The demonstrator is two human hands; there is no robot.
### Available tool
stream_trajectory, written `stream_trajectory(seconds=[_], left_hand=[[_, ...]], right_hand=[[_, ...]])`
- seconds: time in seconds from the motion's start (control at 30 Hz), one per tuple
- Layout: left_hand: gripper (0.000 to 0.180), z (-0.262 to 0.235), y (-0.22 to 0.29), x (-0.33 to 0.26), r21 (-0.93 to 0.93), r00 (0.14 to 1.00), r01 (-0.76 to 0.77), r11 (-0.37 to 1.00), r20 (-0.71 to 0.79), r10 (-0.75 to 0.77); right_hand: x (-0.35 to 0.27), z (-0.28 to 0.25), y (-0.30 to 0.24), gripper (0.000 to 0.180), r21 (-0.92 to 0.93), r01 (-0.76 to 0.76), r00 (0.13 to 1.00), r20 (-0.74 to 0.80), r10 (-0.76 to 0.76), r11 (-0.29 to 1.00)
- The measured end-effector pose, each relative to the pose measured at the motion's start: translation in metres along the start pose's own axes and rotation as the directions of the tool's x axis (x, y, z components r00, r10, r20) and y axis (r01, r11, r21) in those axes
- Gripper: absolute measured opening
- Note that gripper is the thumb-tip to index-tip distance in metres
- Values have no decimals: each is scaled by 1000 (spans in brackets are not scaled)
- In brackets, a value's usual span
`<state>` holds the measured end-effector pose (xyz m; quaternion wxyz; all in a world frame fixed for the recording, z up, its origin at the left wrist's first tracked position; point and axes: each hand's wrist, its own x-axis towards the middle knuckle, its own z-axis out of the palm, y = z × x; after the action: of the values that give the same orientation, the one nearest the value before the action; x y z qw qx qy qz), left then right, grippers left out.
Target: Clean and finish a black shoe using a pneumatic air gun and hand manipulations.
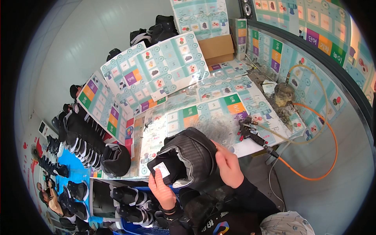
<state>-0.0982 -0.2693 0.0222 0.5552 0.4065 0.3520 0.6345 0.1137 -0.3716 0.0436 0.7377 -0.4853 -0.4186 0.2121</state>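
Observation:
Between my two hands is a black shoe upper (200,150), its grey-lined opening facing me. At its left end, my left hand (163,195) pinches the black mesh tongue (174,163), which carries a white label (161,169). The fingers of my right hand (230,167) wrap round the other end; some fingertips are hidden behind it. Just beyond the upper lies the board-covered table (211,127), smudged grey. A spray gun (250,133) with red tips rests at its right edge, apart from my hands.
Printed boards (156,66) stand upright as screens at the back and left. An orange hose (335,145) loops off the right side near a crusted pot (284,94). More black uppers (78,135) line the left, and several fill a blue basket (129,227) below.

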Motion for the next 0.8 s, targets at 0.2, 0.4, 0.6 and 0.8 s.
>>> stream_trajectory(seconds=[0.2,0.4,0.6,0.8], left_hand=[[38,-7,-3,-10,5,999,-44,999,-30,44],[35,-1,13,-9,-178,988,153,972,37,-149],[33,-9,-9,-8,-117,996,92,989,18,-90],[40,-53,-25,11,197,966,-222,955,180,187]], right_hand=[[-3,1,-9,36,-328,80,995,-35,-96,941],[0,-32,41,41,196,-461,886,157,436,866],[11,-15,30,37,-12,-58,986,-157,55,998],[31,-26,5,25,-550,181,983,83,-163,815]])
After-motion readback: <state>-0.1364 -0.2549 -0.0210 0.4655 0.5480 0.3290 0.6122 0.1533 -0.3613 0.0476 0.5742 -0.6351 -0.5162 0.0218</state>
